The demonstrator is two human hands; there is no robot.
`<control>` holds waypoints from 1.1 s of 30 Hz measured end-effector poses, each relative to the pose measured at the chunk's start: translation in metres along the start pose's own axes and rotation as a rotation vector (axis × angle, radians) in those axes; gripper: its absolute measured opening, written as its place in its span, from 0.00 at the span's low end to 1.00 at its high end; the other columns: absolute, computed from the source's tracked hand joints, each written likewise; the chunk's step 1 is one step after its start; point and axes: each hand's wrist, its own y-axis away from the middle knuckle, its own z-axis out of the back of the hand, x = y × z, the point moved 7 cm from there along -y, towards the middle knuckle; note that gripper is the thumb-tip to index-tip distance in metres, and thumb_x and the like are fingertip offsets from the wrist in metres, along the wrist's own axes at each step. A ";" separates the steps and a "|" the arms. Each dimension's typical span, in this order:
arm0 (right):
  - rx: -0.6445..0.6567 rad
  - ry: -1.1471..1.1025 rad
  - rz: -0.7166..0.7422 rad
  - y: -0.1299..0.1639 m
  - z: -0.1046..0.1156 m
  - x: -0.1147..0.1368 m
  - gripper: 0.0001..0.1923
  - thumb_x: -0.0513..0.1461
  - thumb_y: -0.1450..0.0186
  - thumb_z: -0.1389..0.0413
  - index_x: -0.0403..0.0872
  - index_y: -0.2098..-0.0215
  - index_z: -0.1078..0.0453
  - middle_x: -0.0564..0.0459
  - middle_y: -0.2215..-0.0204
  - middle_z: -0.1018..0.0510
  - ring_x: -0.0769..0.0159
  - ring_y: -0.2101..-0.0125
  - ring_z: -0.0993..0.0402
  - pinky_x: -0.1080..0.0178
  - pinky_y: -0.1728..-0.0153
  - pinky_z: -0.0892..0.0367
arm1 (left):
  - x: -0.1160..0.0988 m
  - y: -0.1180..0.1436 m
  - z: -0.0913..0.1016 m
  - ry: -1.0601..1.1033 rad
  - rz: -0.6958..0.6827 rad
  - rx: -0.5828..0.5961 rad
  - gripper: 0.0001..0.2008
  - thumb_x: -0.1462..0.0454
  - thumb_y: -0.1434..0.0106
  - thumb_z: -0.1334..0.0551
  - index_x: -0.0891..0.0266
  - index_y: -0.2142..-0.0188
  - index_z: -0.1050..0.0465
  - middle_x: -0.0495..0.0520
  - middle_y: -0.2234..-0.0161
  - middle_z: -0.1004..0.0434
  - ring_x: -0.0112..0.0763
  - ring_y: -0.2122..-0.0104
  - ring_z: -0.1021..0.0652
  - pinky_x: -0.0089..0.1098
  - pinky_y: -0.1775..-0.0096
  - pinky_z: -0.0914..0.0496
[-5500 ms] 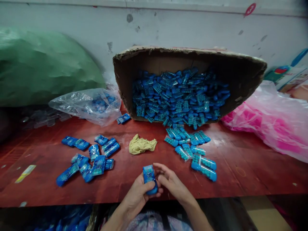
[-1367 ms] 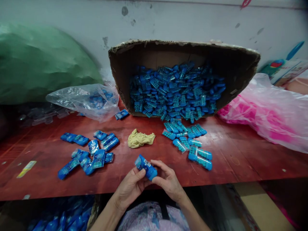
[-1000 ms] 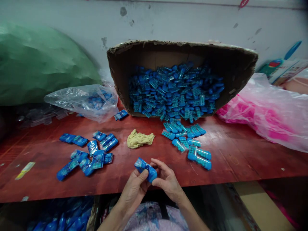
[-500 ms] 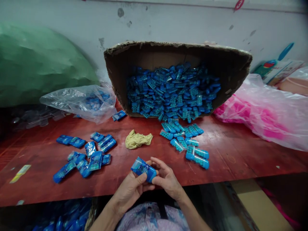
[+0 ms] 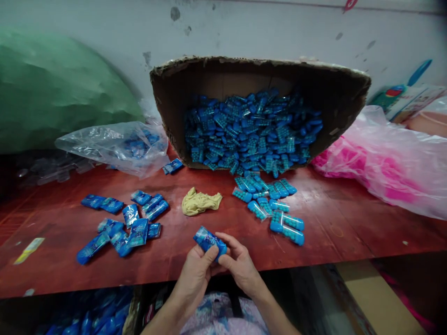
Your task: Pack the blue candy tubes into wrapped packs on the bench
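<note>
Between both hands, just above the table's front edge, is a small blue printed packet (image 5: 208, 241). My left hand (image 5: 197, 267) grips its left and lower side, thumb lying across the front. On the other side my right hand (image 5: 240, 260) pinches the right end with thumb and fingers. Similar blue packets (image 5: 138, 232) lie in a loose group on the left of the table. To the right, several clear tubes with blue caps and blue balls (image 5: 288, 221) lie scattered. A crumpled yellowish cloth (image 5: 200, 202) rests beyond my hands.
A cardboard box (image 5: 261, 70) on its side holds a heap of blue tubes. Clear plastic bags flank it, one with pink contents (image 5: 373, 163), one with blue packets (image 5: 115, 142). The red table (image 5: 223, 181) ends close to my body; blue items (image 5: 94, 311) sit below it.
Both hands have turned the blue packet slightly and closed in around it. It has shifted a little to the right. The things on the table are unmoved.
</note>
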 end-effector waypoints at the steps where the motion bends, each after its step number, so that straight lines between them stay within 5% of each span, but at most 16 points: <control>1: -0.013 0.014 0.001 0.000 0.000 -0.001 0.23 0.38 0.47 0.39 0.53 0.52 0.33 0.55 0.58 0.26 0.65 0.60 0.30 0.64 0.57 0.36 | 0.000 -0.001 -0.001 -0.012 0.019 0.022 0.09 0.62 0.48 0.36 0.67 0.70 0.26 0.55 0.72 0.23 0.28 0.73 0.24 0.28 0.68 0.30; 9: -0.039 0.170 0.023 0.002 0.006 0.007 0.25 0.35 0.50 0.39 0.53 0.53 0.32 0.56 0.61 0.28 0.64 0.62 0.31 0.63 0.60 0.34 | 0.006 -0.004 -0.001 0.059 0.093 0.202 0.08 0.65 0.43 0.40 0.67 0.65 0.26 0.56 0.69 0.22 0.28 0.71 0.24 0.29 0.65 0.31; 18: -0.154 0.453 0.218 0.005 -0.005 0.022 0.18 0.32 0.46 0.43 0.52 0.57 0.30 0.53 0.64 0.29 0.64 0.62 0.33 0.63 0.58 0.37 | 0.006 -0.007 0.006 0.038 0.052 0.033 0.08 0.61 0.45 0.39 0.65 0.69 0.27 0.53 0.72 0.24 0.27 0.72 0.25 0.28 0.68 0.32; 27: -0.076 0.246 0.103 0.000 0.001 0.019 0.20 0.30 0.51 0.43 0.52 0.60 0.29 0.56 0.65 0.31 0.65 0.62 0.33 0.65 0.60 0.37 | 0.006 -0.002 -0.006 0.097 0.082 0.233 0.10 0.63 0.40 0.45 0.66 0.65 0.26 0.55 0.71 0.23 0.27 0.72 0.25 0.28 0.67 0.32; 33: 0.034 0.119 -0.071 -0.001 -0.004 0.005 0.24 0.33 0.51 0.41 0.52 0.56 0.31 0.57 0.65 0.28 0.66 0.66 0.32 0.66 0.66 0.34 | 0.007 -0.003 -0.002 0.061 0.081 0.174 0.07 0.64 0.44 0.40 0.66 0.69 0.26 0.55 0.71 0.23 0.29 0.71 0.25 0.29 0.64 0.33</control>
